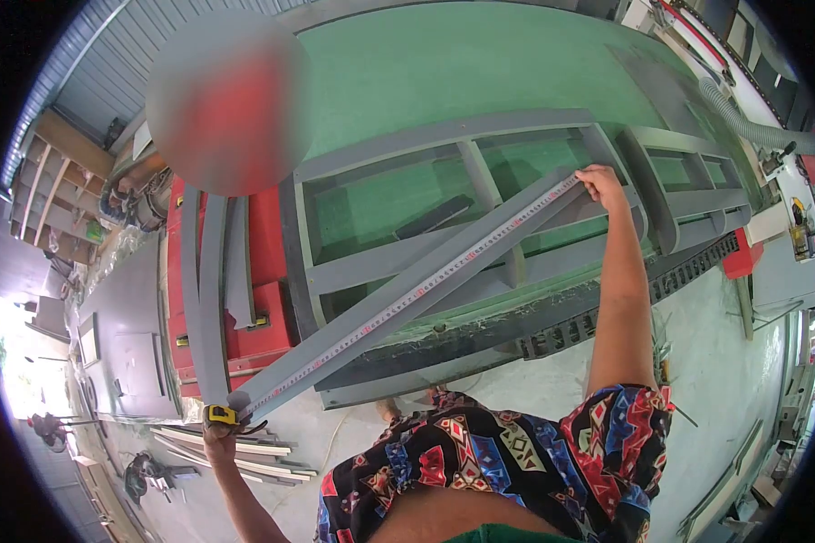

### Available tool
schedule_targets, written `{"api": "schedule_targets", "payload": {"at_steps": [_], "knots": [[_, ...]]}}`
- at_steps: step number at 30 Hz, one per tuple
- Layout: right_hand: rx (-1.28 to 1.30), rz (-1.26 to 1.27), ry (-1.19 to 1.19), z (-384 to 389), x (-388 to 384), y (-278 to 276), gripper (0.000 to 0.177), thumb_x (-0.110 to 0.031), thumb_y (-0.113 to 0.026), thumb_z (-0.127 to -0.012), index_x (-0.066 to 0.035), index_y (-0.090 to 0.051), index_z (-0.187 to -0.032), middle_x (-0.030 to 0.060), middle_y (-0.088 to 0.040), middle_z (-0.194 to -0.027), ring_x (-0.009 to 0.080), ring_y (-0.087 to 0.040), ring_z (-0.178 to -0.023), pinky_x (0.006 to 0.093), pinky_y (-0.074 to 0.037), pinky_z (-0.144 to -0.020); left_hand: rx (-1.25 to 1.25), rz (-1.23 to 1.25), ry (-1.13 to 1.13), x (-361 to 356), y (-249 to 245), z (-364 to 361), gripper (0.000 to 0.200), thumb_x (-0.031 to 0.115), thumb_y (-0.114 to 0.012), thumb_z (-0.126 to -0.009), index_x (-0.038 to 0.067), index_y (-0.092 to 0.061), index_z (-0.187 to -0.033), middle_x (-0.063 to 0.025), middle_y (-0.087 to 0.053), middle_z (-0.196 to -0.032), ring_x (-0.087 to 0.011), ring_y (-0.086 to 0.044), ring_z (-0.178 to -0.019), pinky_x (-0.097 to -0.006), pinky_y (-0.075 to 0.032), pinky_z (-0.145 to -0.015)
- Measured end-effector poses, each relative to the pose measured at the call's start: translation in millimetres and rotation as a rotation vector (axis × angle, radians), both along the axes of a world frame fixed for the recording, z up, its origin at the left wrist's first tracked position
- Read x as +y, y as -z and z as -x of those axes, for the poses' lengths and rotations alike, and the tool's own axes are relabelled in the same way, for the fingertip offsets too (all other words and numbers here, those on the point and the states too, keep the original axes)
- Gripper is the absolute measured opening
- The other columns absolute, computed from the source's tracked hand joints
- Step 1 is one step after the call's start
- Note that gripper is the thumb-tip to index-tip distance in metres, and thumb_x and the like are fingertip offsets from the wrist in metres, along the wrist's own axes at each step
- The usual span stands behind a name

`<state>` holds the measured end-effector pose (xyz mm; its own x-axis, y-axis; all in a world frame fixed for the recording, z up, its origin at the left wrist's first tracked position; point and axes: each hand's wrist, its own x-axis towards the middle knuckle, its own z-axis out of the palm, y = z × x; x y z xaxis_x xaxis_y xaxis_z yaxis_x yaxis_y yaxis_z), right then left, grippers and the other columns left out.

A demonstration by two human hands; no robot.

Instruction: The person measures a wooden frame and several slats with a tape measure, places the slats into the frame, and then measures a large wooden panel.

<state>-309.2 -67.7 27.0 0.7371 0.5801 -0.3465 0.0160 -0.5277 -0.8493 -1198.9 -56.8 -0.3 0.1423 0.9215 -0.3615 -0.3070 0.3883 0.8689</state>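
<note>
My left hand [218,445] is closed around the yellow and black case of a tape measure [221,415], at the lower left end of a long grey board [335,337]. From the case, the white tape blade [418,291] runs straight along the board up to the right. At the board's far end, my right hand [599,184] has its fingers closed at the end of the blade, by the board's edge. The board lies slantwise across a grey frame [473,174] with several openings. How the right fingertips grip is partly hidden.
A green worktable [480,54] carries the frame, a smaller grey frame [684,181] and a dark strip [433,217]. Grey strips [212,299] lean over red equipment [267,312] at the left. Long slats [231,452] lie on the floor. A grey hose [752,131] hangs at right.
</note>
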Motion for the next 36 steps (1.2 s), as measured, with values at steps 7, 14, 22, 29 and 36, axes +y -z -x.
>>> {"api": "schedule_targets", "payload": {"at_steps": [7, 14, 22, 29, 36], "knots": [[-0.057, -0.004, -0.021, 9, 3, 1, 0.016, -0.013, -0.071, -0.072, -0.003, -0.059, -0.074, -0.0013, -0.043, -0.054, 0.0077, -0.034, -0.043, 0.0251, -0.022, -0.038, -0.04, -0.041, -0.073, 1, 13, 9, 0.06, 0.009, -0.065, -0.05, 0.004, -0.047, -0.108, -0.0106, -0.055, -0.099, -0.0284, -0.057, -0.089, -0.0435, -0.052, -0.073], [-0.167, -0.083, -0.134, 16, -1, 10, 0.03, -0.022, -0.072, -0.071, -0.011, -0.047, -0.06, -0.0028, -0.038, -0.05, 0.0068, -0.032, -0.04, 0.0256, -0.02, -0.036, 0.207, -0.135, -0.131, 1, 34, 19, 0.055, 0.009, -0.064, -0.06, 0.007, -0.045, -0.112, -0.0123, -0.055, -0.1, -0.0267, -0.057, -0.087, -0.0401, -0.052, -0.066], [-0.234, 0.084, -0.031, 19, 6, 47, 0.028, -0.024, -0.073, -0.072, -0.013, -0.05, -0.061, -0.0035, -0.037, -0.052, 0.0077, -0.037, -0.041, 0.0248, -0.022, -0.036, -0.045, -0.127, 0.026, 10, 25, 58, 0.057, 0.004, -0.057, -0.056, 0.002, -0.045, -0.112, -0.0146, -0.055, -0.1, -0.0309, -0.058, -0.091, -0.0426, -0.052, -0.07], [-0.276, 0.06, -0.028, 20, 0, 74, 0.021, -0.026, -0.072, -0.071, -0.008, -0.062, -0.076, -0.0029, -0.041, -0.054, 0.0082, -0.039, -0.041, 0.0244, -0.026, -0.035, -0.076, -0.095, -0.043, 6, 12, 73, 0.061, 0.005, -0.056, -0.058, 0.004, -0.041, -0.117, -0.0185, -0.055, -0.103, -0.0307, -0.061, -0.084, -0.0364, -0.057, -0.055], [-0.31, 0.148, 0.025, 19, 3, 69, 0.029, -0.029, -0.072, -0.073, -0.007, -0.064, -0.09, -0.0016, -0.048, -0.059, 0.0082, -0.04, -0.044, 0.0243, -0.026, -0.037, -0.07, -0.097, -0.051, 2, -3, 67, 0.064, 0.002, -0.057, -0.06, 0.005, -0.037, -0.121, -0.0178, -0.056, -0.1, -0.0311, -0.062, -0.08, -0.0352, -0.058, -0.052]]}}
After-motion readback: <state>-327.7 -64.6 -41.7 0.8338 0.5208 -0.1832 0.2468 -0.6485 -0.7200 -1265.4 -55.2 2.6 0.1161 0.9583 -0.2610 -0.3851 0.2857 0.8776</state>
